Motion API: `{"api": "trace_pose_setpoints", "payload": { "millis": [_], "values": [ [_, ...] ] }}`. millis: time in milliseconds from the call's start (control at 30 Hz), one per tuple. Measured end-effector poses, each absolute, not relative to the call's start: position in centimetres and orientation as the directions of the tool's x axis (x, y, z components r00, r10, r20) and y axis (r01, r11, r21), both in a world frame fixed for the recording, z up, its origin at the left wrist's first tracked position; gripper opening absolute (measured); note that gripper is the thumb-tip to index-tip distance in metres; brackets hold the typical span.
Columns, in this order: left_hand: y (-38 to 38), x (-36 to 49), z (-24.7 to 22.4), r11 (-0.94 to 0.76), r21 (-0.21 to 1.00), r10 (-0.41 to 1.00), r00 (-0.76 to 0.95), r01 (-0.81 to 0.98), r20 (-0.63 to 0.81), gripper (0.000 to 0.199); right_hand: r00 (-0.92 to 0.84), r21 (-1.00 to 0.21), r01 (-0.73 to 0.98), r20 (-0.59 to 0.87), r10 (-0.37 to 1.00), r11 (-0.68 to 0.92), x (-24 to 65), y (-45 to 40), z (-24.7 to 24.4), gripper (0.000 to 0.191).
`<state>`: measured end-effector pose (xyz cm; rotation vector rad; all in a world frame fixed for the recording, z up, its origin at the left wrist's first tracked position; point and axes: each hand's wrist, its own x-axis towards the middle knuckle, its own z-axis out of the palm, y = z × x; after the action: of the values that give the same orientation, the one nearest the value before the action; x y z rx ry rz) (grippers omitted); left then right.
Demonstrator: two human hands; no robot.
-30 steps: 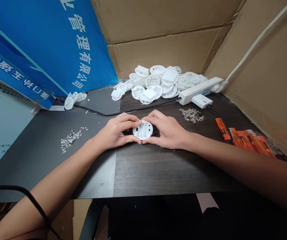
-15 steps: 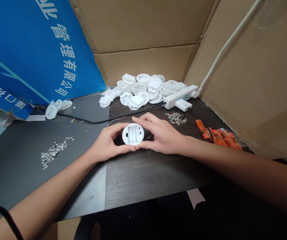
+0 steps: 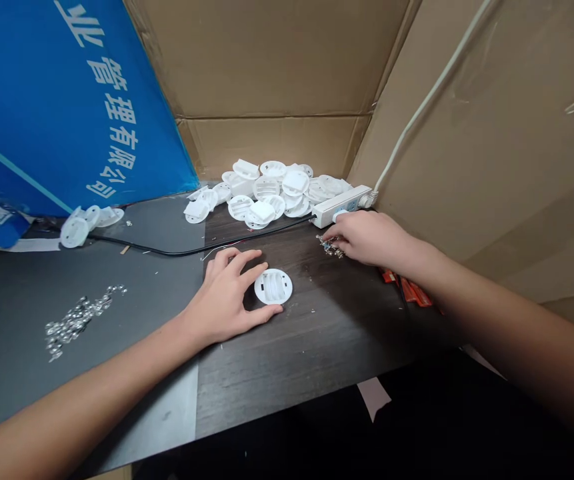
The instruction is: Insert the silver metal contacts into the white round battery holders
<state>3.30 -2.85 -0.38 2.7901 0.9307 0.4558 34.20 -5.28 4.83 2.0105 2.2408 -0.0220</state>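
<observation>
A person's left hand point(image 3: 227, 300) bracketed a round white plastic disc with a ribbed central recess point(image 3: 273, 287), thumb and fingers apart around its near and left edges, apparently to steady it. The disc lay recess up on the dark wood-grain tabletop point(image 3: 267, 373), its open side likely kept within easy reach. To the right, the right hand point(image 3: 374, 235) bent its fingertips down to a small pile of shiny metal pieces point(image 3: 330, 248); whether they had closed on one could not be told. A second silvery pile of metal parts point(image 3: 77, 320) sat on the tabletop's grey left section point(image 3: 11, 293). Beyond, a heap of similar white discs point(image 3: 267, 189) and a white plastic power strip point(image 3: 327, 213) lay before brown cardboard walls point(image 3: 267, 60), with a blue printed panel point(image 3: 61, 107) at far left.
</observation>
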Motion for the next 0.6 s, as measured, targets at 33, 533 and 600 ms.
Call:
{"api": "trace_pose_setpoints", "payload": {
  "millis": [33, 533, 600],
  "values": [
    [-2.9, 3.7, -0.4, -0.785, 0.255, 0.615, 0.758, 0.564, 0.217, 0.083, -0.138, 0.091, 0.985, -0.084, 0.987, 0.145, 34.2, -5.3, 4.4, 0.040],
    [-2.1, 3.4, 0.0, -0.420, 0.838, 0.713, 0.698, 0.347, 0.068, 0.085, -0.267, -0.389, 0.854, 0.243, 0.933, 0.345, 32.5, -6.0, 4.4, 0.007],
    [-2.4, 3.4, 0.0, -0.316, 0.906, 0.714, 0.700, 0.282, 0.031, 0.078, -0.299, -0.437, 0.820, 0.225, 0.927, 0.370, 31.1, -6.6, 5.1, 0.008]
  ]
}}
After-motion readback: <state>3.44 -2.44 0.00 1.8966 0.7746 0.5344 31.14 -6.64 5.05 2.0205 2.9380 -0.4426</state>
